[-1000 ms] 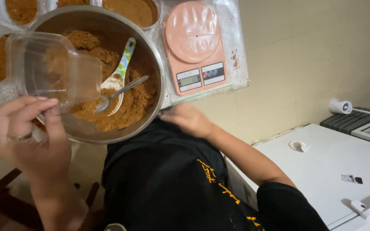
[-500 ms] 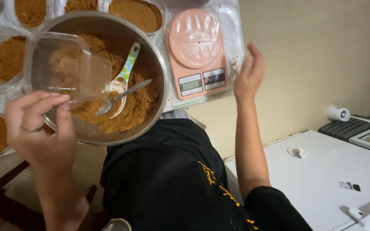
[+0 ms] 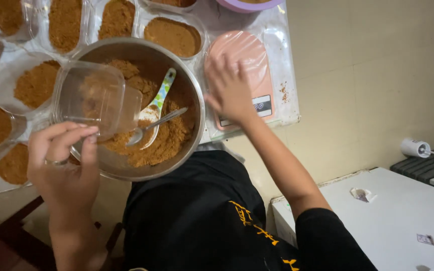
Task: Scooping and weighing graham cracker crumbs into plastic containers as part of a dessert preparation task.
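Since half a second ago, the right hand (image 3: 229,90) has come down from the wall side and now lies with fingers spread and open, holding nothing, over the pink kitchen scale (image 3: 244,60), just above its small grey display. The left hand (image 3: 64,160) still pinches the rim of an empty clear plastic container (image 3: 96,98), tilted over the steel mixing bowl (image 3: 187,75). Inside the bowl, brown crumbly powder (image 3: 169,138) surrounds a metal spoon (image 3: 151,128) and a patterned white scoop (image 3: 159,98). Filled clear tubs (image 3: 172,35) of the same powder sit in rows beyond and left of the bowl. A clear plastic sheet (image 3: 282,65) covers the table under the scale.
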